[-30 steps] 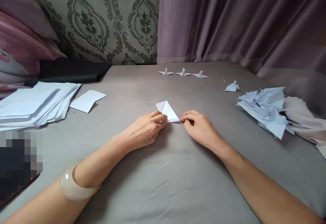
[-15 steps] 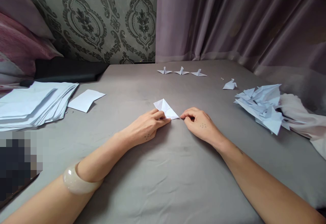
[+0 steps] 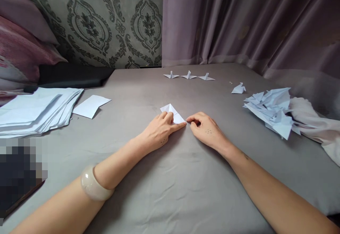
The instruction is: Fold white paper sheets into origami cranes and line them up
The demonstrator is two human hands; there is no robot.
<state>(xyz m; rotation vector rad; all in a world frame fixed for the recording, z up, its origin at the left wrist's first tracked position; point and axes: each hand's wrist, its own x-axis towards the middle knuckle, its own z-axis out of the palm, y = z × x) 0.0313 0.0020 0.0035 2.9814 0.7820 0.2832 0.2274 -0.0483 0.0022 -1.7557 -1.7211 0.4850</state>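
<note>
A small folded white paper (image 3: 178,118) lies on the grey cloth, its creases meeting at a peak on the far side. My left hand (image 3: 161,126) holds it down, index finger stretched along the near edge to the right corner, the other fingers bent over the paper. At that same corner, my right hand (image 3: 204,129) is closed, with thumb and index finger drawn together at the tip of the paper. Part of the paper's left side is hidden beneath my left fingers.
Three folded paper birds (image 3: 188,75) stand in a row at the back, another paper bird (image 3: 239,88) to their right. A heap of folded papers (image 3: 273,110) lies far right beside pale fabric (image 3: 313,122). Left are a paper stack (image 3: 34,110), a loose sheet (image 3: 91,105) and black material (image 3: 74,75).
My left hand has slid right along the paper's near edge, its index fingertip now at the right corner. My right hand stays at that corner, barely moved.
</note>
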